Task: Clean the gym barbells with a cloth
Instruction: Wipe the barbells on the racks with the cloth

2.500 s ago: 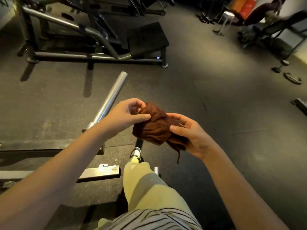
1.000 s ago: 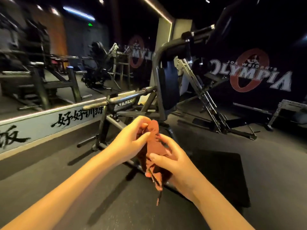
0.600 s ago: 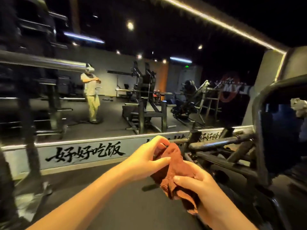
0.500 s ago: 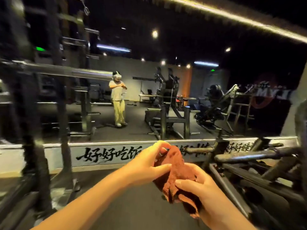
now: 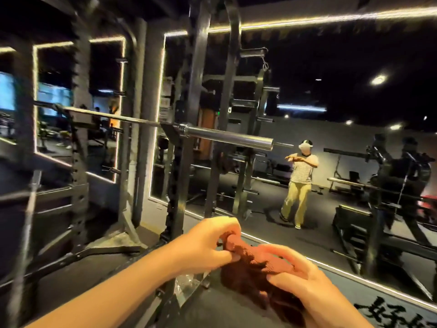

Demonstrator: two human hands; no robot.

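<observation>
A rust-brown cloth [image 5: 250, 278] is bunched between both my hands at the lower middle of the head view. My left hand [image 5: 208, 245] pinches its upper edge with thumb and fingers. My right hand [image 5: 300, 280] grips its right side, and the cloth hangs below it. A steel barbell [image 5: 227, 136] rests horizontally on a black squat rack [image 5: 189, 95], well above and beyond my hands. Its bare sleeve end points right. Neither hand touches the bar.
A large wall mirror [image 5: 331, 114] behind the rack reflects a person in a striped shirt [image 5: 299, 183] and gym machines. A second rack upright [image 5: 80, 129] and a leaning bar [image 5: 28, 221] stand at the left. Dark rubber floor lies underfoot.
The view has swung left from the floor and the machines to the squat rack, so the racked barbell now fills the middle. Both hands have kept hold of the cloth throughout.
</observation>
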